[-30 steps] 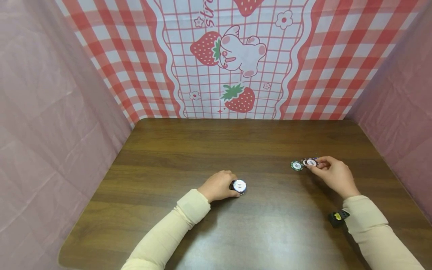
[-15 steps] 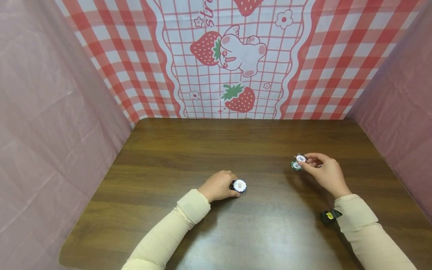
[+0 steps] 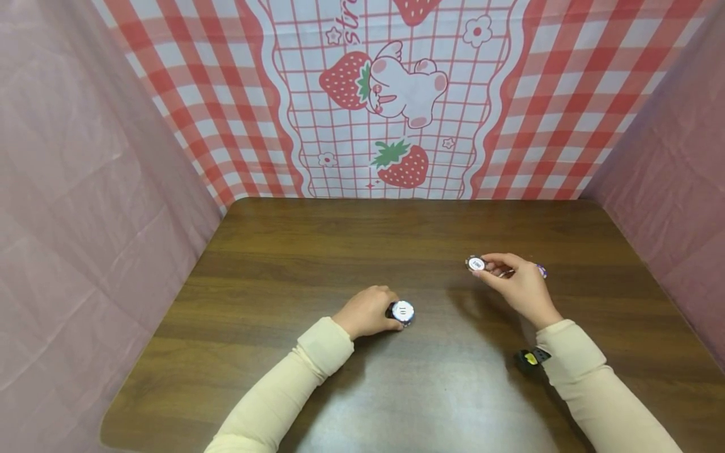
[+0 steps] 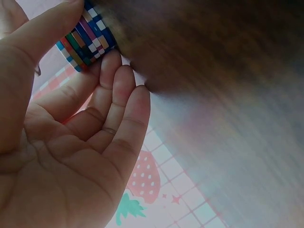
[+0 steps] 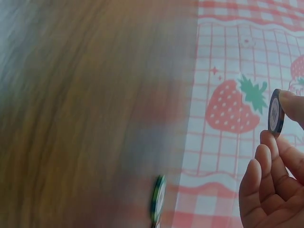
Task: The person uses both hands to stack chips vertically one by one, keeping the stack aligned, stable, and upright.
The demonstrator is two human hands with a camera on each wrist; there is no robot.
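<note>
Near the middle of the table, my left hand [image 3: 368, 313] grips a stack of poker chips [image 3: 403, 312] whose top one is white and marked 10. The left wrist view shows the stack's coloured edges [image 4: 88, 38] between thumb and fingers of the left hand [image 4: 71, 128]. My right hand [image 3: 523, 286] pinches a dark-rimmed chip [image 3: 476, 263] with a white centre, held above the table right of the stack. In the right wrist view this chip [image 5: 275, 113] stands on edge between thumb and finger of the right hand [image 5: 275, 175].
A purple chip [image 3: 542, 270] shows just beyond my right hand. A green-edged chip [image 5: 159, 197] lies on the table in the right wrist view. A checked strawberry cloth [image 3: 402, 167] hangs behind the wooden table [image 3: 340, 233], with pink curtains at both sides.
My right hand has picked up the dark-rimmed chip and carried it left, past where the green chip lay in view. The left hand and its stack have stayed in place.
</note>
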